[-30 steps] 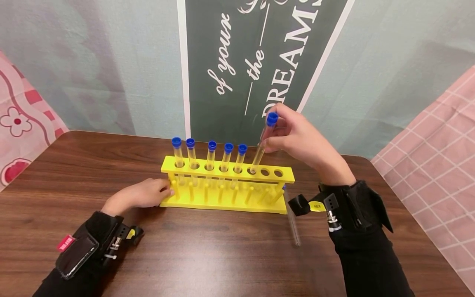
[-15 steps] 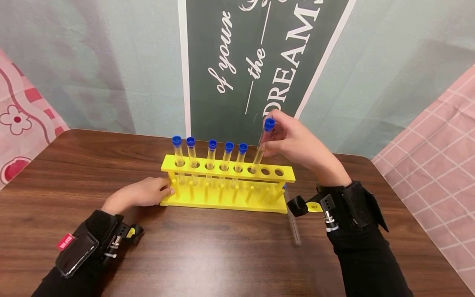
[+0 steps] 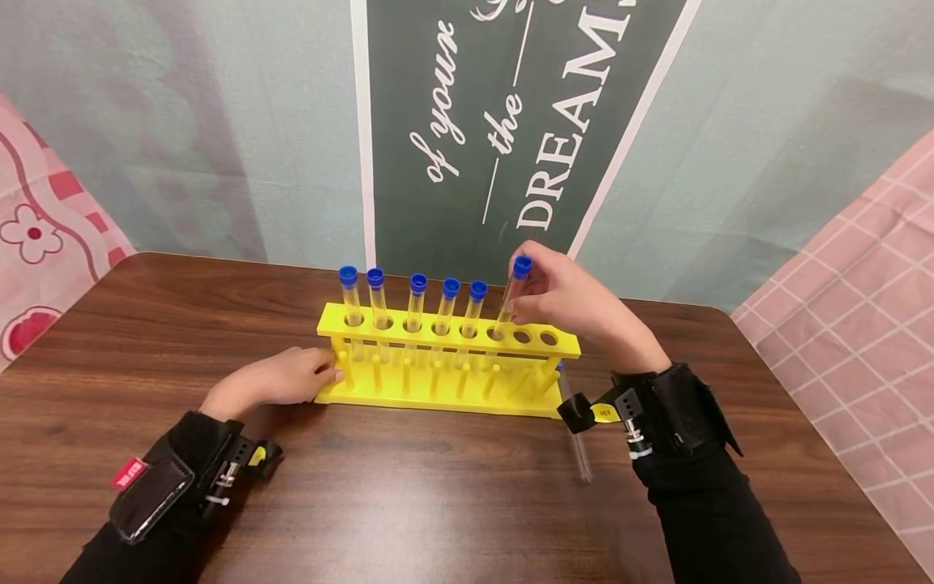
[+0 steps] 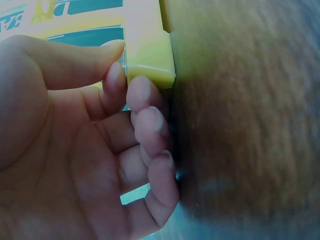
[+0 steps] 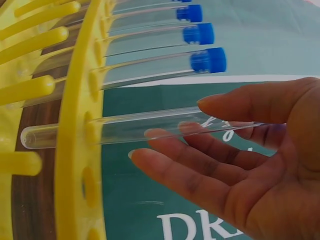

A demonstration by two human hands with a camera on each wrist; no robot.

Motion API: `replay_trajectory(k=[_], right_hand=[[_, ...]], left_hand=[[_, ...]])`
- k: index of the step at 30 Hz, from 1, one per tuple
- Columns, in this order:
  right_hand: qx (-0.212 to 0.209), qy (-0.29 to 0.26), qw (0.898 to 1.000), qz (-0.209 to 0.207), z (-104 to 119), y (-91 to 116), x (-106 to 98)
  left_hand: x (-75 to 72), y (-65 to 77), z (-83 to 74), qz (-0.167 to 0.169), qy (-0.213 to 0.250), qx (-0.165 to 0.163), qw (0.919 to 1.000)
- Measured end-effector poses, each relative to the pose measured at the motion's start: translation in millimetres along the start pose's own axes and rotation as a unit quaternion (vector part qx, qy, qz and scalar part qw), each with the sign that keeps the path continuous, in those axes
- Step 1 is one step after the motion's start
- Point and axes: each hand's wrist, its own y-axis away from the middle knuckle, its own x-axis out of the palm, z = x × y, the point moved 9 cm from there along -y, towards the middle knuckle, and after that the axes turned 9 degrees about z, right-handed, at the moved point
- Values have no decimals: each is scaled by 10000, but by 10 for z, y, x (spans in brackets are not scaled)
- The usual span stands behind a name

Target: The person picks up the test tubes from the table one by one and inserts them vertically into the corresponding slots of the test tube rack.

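A yellow test tube rack [image 3: 445,397] stands on the table, with several blue-capped clear test tubes [image 3: 416,300] upright in its left holes. At the rack's left end, the left hand [image 3: 288,377] holds the end piece between thumb and fingertips; the left wrist view shows the fingers bent at the yellow corner [image 4: 150,70]. The right hand [image 3: 569,296] grips another capped test tube [image 5: 130,127] near its top. This tube leans a little, and the right wrist view shows its rounded bottom through the rack's top bar, short of the base pegs. Two holes to its right hold no tube.
Another clear test tube [image 3: 580,454] lies on the brown table [image 3: 409,503] beside the rack's right end, under the right wrist camera [image 3: 576,412]. A fabric backdrop [image 3: 292,162] with white lettering hangs behind the table.
The right hand has moved down and slightly left, lowering its test tube deeper through the rack's sixth hole from the left. The left hand stays at the rack's end.
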Motion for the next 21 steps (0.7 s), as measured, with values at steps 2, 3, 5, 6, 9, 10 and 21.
replay_trajectory(k=[2,3,5,6,9,10,21], right_hand=[[112,6,9999,45,-39,-4,24],[164,0,9998,71,-58,-7,35],[218,71,9997,129,-87,-8,54],[207,101,9996,157,-94,-11,61],[145,211,9994,228,-105,-16,82],[108,266,9993,244,-103,-17,89],[381,538,9971,387,-165,-18,126]], left_hand=[[-2,0,-1,-7,3,10,10000],[-2,-1,-1,-9,-2,14,10000],[-4,-2,-4,-13,-9,20,10000],[-5,-2,-5,-11,-8,20,10000],[-8,0,-12,-19,-19,25,10000],[-9,1,-13,-17,-13,20,10000],[-1,2,-8,8,15,18,10000]])
